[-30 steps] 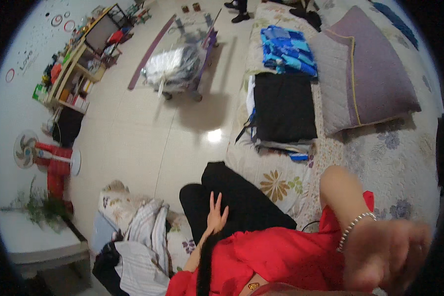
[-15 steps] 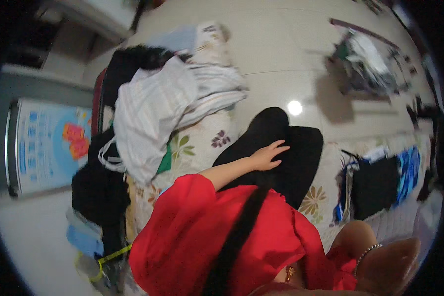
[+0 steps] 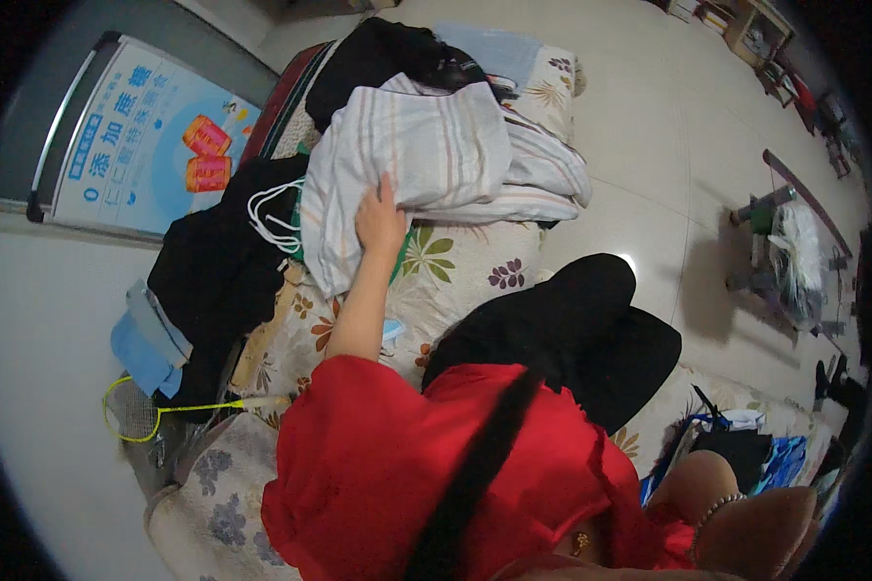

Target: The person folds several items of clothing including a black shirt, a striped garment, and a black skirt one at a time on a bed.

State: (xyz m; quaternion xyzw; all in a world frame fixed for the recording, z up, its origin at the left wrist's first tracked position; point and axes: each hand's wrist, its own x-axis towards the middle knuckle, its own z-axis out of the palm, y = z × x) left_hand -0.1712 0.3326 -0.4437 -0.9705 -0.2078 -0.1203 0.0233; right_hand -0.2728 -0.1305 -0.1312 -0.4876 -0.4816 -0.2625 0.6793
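A white cloth with thin coloured stripes (image 3: 436, 136) lies spread over a pile of clothes on the left. My left hand (image 3: 382, 218) is at its near edge, the index finger stretched along the cloth and the other fingers bent at it. White looped cords (image 3: 273, 218) stick out beside the cloth, and green material shows beneath it. My right hand (image 3: 761, 528), a beaded bracelet (image 3: 717, 508) on its wrist, is bent up close at the lower right; its fingers cannot be made out.
Black clothing (image 3: 223, 237) hangs at the left, near blue cloths (image 3: 145, 334) and a yellow racket (image 3: 199, 408). Flower-patterned covering (image 3: 455, 257) lies under the pile. Folded clothes (image 3: 736, 455) rest at the right. A wheeled stand with a plastic bag (image 3: 794, 257) is on the floor.
My left hand has left my black-clad leg and reached forward and left to the striped cloth. The view has turned, so the pile sits further right. My right arm stays bent.
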